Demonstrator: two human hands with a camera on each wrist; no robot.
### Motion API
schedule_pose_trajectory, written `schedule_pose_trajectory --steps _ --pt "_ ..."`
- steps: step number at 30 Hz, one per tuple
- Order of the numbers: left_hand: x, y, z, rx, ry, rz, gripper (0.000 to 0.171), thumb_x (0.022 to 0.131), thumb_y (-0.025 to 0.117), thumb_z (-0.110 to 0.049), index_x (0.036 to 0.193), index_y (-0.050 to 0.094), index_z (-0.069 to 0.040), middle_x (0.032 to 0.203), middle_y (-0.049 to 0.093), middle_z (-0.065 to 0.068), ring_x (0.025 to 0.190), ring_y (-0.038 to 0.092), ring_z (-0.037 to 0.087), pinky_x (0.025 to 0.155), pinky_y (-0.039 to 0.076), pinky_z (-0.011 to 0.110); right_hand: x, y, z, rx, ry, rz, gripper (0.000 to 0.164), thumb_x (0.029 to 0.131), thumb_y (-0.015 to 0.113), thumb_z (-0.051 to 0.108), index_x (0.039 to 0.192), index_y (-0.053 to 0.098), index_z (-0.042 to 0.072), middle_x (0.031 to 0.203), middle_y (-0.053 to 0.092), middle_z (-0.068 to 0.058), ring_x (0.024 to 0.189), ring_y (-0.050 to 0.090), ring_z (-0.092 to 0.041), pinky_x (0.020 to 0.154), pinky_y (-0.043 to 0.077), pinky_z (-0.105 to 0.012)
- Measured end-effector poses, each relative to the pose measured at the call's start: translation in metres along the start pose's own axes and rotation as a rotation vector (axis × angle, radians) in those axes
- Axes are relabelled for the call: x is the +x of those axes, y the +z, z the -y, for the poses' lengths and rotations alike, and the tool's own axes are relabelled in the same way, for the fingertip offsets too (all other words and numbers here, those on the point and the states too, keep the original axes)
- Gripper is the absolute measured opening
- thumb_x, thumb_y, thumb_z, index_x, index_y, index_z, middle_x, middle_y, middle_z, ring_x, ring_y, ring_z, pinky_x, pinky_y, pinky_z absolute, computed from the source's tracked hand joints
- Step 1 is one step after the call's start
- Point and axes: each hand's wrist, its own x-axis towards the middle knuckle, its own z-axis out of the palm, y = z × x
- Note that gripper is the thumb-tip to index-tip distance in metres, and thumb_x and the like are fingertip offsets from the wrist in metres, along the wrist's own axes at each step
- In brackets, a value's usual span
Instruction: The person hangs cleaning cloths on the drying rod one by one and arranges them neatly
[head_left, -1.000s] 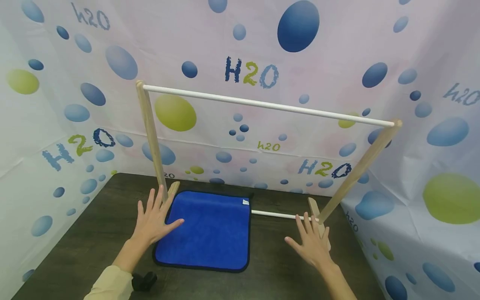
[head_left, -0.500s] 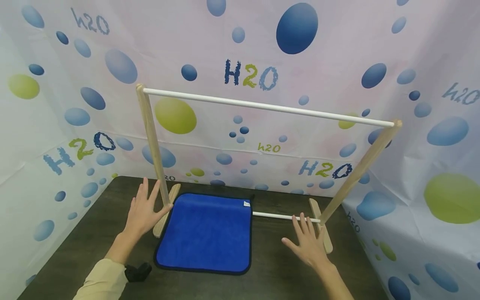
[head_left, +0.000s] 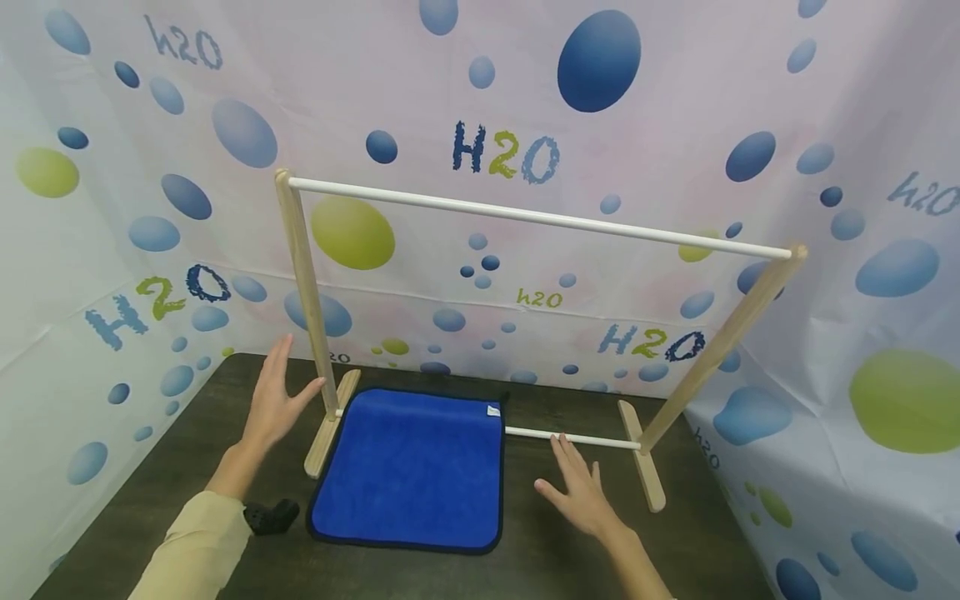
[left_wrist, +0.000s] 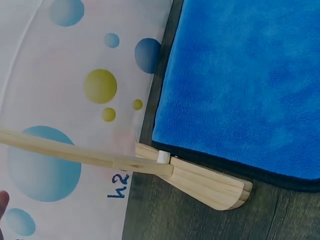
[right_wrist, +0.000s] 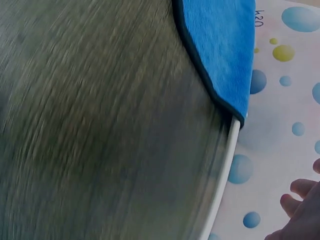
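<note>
A blue cloth [head_left: 412,475] with black edging and a small white tag lies flat over the left part of a wooden rack's lower white rod [head_left: 570,437]. My left hand [head_left: 272,404], fingers extended and thumb apart, hovers left of the rack's left post [head_left: 306,292], holding nothing. Between the cloth and the right foot, my right hand [head_left: 583,492] is spread with nothing in it; its fingertips overlap the lower rod in the head view, and I cannot tell whether they touch it. In the left wrist view, the cloth [left_wrist: 240,85] reaches over the wooden foot [left_wrist: 210,185].
The rack's upper white rod [head_left: 525,215] spans above the cloth. Its right post [head_left: 723,350] leans outward in view and meets a wooden foot [head_left: 642,458]. A black object [head_left: 272,517] is beside the left sleeve. Bubble-printed sheeting [head_left: 480,100] encloses the dark table [head_left: 420,575].
My left hand has moved left, off the cloth's edge and past the left post. My right hand has shifted left from the right foot toward the cloth. The cloth and rack stay put.
</note>
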Motion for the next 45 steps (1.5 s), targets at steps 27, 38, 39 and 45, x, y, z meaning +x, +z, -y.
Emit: schedule_pose_trajectory --steps 27,38,39,45 --pt "0.029 0.024 0.033 -0.035 0.155 -0.102 0.093 0.076 0.066 0.011 0.147 0.010 -0.008 0.136 0.037 0.028 0.107 0.050 0.046 0.083 0.041 0.060 0.035 0.081 0.041 0.305 -0.078 0.159 0.072 0.091 0.055 0.025 0.143 0.016 -0.006 0.147 0.017 -0.028 0.134 0.016 -0.043 0.104 0.016 -0.061" --pt "0.039 0.026 0.031 0.011 0.173 -0.079 0.085 0.077 0.066 0.007 0.145 0.015 -0.001 0.131 0.040 0.033 0.099 0.054 0.047 0.078 0.046 0.055 0.048 0.098 0.055 0.187 -0.072 0.292 0.084 0.087 0.059 0.034 0.146 0.010 0.000 0.148 0.008 -0.028 0.135 0.008 -0.045 0.104 0.012 -0.063" --pt "0.040 0.026 0.031 0.019 0.173 -0.080 0.085 0.077 0.066 0.007 0.145 0.015 -0.002 0.129 0.041 0.034 0.099 0.054 0.047 0.078 0.047 0.054 0.049 0.099 0.055 0.168 -0.070 0.300 0.084 0.087 0.060 0.035 0.146 0.010 0.001 0.148 0.007 -0.028 0.135 0.007 -0.045 0.105 0.011 -0.063" --pt "0.043 0.024 0.034 0.062 0.165 -0.053 0.085 0.080 0.065 0.005 0.147 0.014 -0.008 0.126 0.045 0.032 0.096 0.055 0.044 0.076 0.048 0.053 0.054 0.102 0.052 0.112 -0.058 0.292 0.086 0.085 0.061 0.035 0.145 0.011 -0.001 0.147 0.008 -0.031 0.134 0.008 -0.048 0.105 0.011 -0.061"
